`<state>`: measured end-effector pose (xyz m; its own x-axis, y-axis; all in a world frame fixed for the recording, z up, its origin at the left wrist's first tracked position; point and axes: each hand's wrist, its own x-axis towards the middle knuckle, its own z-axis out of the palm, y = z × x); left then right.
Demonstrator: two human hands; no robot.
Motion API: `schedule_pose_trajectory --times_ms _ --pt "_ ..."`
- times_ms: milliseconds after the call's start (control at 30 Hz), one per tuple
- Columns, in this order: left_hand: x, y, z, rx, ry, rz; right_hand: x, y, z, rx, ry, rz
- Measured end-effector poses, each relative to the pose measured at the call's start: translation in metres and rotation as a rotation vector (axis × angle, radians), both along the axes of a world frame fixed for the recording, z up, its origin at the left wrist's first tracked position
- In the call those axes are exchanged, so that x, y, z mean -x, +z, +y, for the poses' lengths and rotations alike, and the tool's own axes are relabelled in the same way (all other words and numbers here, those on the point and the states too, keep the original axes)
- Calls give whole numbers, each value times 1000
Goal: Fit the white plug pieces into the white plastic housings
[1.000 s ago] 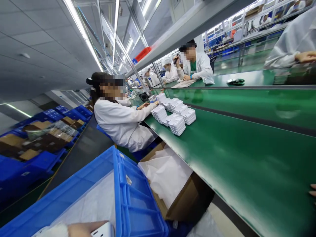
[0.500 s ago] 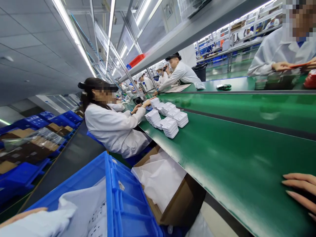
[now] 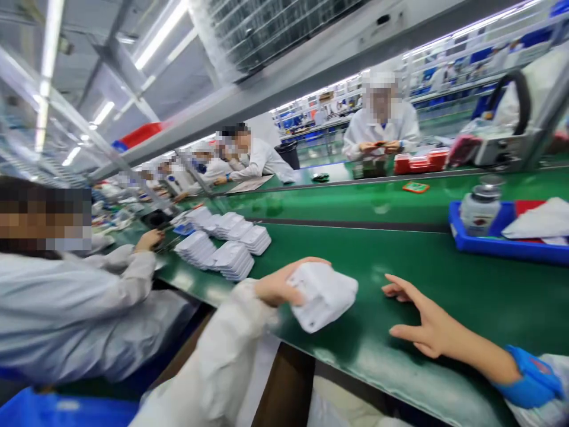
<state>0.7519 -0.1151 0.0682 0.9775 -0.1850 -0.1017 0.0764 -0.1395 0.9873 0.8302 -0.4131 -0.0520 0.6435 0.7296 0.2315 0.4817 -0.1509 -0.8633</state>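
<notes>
My left hand (image 3: 284,284) grips a stack of white plastic covers (image 3: 324,296), held tilted above the green work surface (image 3: 382,255). Motion blurs the stack, so how many pieces it holds cannot be made out. To the right of it is my right hand (image 3: 418,320), fingers apart and nothing in them, with a blue band (image 3: 528,373) on the wrist. Several more stacks of similar white covers (image 3: 233,259) stand on the green surface, beyond and left of my left hand.
A blue tray (image 3: 511,246) with a clear bottle (image 3: 480,207) sits at the right. A co-worker (image 3: 66,308) sits close at the left; another person (image 3: 382,124) works opposite. Below the surface's near edge are a cardboard box (image 3: 284,385) and a blue crate (image 3: 66,409).
My left hand has come up from the blue crate to above the surface, holding the white covers. My right hand has come further into view, fingers spread. The view has swung right.
</notes>
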Motion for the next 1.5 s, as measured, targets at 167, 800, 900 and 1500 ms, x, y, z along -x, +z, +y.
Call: schedule_pose_trajectory --times_ms 167,800,900,1500 --pt "-102 -50 -90 203 -281 56 -22 -3 -24 -237 -120 192" --pt "-119 -96 -125 -444 -280 -484 -48 10 -52 135 -316 -113" --pt "-117 -96 -128 -540 -217 -638 -48 11 -53 102 -325 -212" --pt "-117 -96 -132 -697 -78 -1077 -41 27 -49 56 -338 -360"
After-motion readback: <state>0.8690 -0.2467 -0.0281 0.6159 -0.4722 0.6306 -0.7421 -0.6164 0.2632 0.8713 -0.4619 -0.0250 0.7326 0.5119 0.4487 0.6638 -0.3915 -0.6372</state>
